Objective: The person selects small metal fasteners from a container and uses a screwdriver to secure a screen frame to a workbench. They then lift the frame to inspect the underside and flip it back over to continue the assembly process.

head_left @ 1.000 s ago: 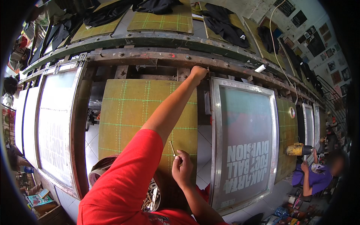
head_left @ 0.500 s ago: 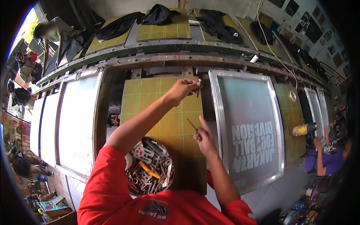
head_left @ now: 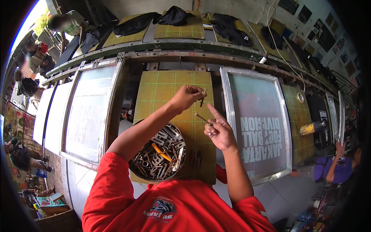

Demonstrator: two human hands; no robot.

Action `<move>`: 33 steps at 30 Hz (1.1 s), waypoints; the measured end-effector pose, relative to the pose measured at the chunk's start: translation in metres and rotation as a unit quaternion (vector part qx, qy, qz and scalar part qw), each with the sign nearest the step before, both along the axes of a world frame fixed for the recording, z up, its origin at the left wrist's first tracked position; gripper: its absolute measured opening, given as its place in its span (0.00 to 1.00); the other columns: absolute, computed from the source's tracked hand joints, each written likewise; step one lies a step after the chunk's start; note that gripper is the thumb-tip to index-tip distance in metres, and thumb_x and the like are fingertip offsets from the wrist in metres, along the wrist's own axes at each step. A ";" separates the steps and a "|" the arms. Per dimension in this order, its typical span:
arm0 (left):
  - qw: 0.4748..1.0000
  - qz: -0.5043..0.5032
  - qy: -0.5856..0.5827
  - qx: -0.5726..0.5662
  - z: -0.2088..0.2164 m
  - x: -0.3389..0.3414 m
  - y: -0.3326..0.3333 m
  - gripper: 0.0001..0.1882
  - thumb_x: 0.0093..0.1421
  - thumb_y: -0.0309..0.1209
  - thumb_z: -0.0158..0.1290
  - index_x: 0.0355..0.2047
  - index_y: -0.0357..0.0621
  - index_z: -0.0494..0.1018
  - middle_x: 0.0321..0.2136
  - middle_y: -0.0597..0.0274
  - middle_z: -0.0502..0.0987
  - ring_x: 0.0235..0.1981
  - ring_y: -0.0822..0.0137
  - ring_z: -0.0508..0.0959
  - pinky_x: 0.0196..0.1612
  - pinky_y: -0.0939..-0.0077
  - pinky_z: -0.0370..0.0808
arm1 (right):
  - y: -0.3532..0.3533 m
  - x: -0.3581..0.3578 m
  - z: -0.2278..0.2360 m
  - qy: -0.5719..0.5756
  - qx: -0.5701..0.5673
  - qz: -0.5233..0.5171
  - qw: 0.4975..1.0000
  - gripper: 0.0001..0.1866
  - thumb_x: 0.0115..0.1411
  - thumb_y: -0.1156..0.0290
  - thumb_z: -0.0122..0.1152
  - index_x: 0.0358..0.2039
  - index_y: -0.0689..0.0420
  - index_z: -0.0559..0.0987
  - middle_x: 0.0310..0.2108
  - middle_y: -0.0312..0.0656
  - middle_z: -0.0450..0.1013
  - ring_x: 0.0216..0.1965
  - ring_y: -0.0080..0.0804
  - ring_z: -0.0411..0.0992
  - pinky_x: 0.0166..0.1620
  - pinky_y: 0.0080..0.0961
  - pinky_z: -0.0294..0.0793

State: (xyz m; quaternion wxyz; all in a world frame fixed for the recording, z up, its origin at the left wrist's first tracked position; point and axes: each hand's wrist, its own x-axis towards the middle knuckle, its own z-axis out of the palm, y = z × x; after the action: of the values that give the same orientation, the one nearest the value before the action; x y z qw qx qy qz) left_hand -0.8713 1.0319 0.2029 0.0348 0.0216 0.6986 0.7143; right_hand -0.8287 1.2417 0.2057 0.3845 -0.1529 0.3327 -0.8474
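Over a yellow-green board (head_left: 154,87) with grid lines, my left hand (head_left: 186,98) pinches a small metal part (head_left: 201,103) with a dark lower end; its exact kind is too small to tell. My right hand (head_left: 220,133) curls around a slender brass-coloured metal rod (head_left: 201,117), index finger stretched toward the left hand's part. The rod and the part are apart. Below my left forearm sits a round bowl (head_left: 183,156) full of loose metal brackets and bolts, with an orange item (head_left: 160,152) on top. Small dark metal pieces (head_left: 197,157) lie on the board beside it.
A metal-framed printing screen (head_left: 285,116) with pale lettering stands at right, another screen (head_left: 68,112) at left. A long metal rail (head_left: 174,57) runs behind the board. Dark garments (head_left: 176,16) lie on boards beyond. A purple-shirted person (head_left: 340,168) works at far right.
Both hands have come nearer to me in the picture, and the right hand has turned, with its rod closer to the left hand's part. The view has shifted, showing more of the bowl.
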 end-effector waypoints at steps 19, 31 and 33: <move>0.998 0.045 -0.023 -0.032 -0.012 0.012 0.032 0.09 0.58 0.32 0.55 0.32 0.36 0.76 0.25 0.68 0.76 0.29 0.78 0.71 0.34 0.81 0.68 | 0.010 0.012 -0.011 -0.021 0.056 -0.037 0.998 0.33 0.61 0.75 0.46 0.65 0.60 0.50 0.22 0.29 0.56 0.24 0.17 0.56 0.32 0.16 0.59; 0.999 0.031 -0.003 0.008 -0.013 0.014 0.035 0.09 0.59 0.32 0.55 0.31 0.37 0.76 0.23 0.71 0.74 0.26 0.80 0.69 0.30 0.84 0.64 | 0.010 0.007 -0.019 -0.043 0.016 -0.031 0.998 0.33 0.60 0.76 0.47 0.65 0.59 0.51 0.20 0.28 0.53 0.24 0.18 0.55 0.32 0.18 0.59; 0.999 0.035 -0.018 0.014 -0.011 0.015 0.035 0.08 0.59 0.32 0.55 0.30 0.38 0.76 0.23 0.71 0.74 0.26 0.80 0.69 0.31 0.84 0.64 | 0.012 0.010 -0.015 -0.028 0.025 -0.033 0.999 0.32 0.59 0.75 0.47 0.64 0.59 0.52 0.21 0.29 0.54 0.25 0.18 0.56 0.32 0.18 0.59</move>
State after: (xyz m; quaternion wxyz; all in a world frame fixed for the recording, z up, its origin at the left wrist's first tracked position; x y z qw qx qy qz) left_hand -0.8561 1.0664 0.1922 0.0219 -0.0148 0.6880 0.7252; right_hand -0.8187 1.2541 0.1909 0.3695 -0.1082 0.3478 -0.8549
